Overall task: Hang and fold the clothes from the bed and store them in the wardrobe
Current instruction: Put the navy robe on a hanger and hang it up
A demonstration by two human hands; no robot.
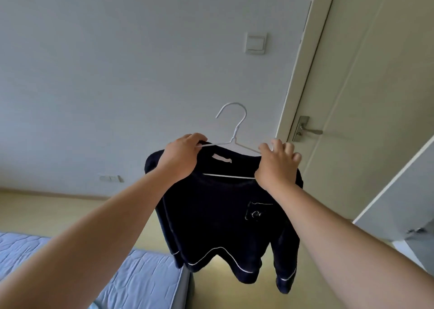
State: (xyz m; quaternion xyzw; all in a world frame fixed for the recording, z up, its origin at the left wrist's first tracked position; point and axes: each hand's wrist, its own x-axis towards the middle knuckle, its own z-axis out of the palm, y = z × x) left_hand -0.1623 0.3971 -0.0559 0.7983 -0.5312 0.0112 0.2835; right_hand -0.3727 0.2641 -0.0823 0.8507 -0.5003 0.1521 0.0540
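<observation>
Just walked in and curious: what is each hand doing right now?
Left hand: pinches the white hanger at the dark top's shoulder.
Right hand: grips the dark top's other shoulder.

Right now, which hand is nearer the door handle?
The right hand, gripping the hanger at its end just left of the door handle; the left hand grips the far end.
</observation>
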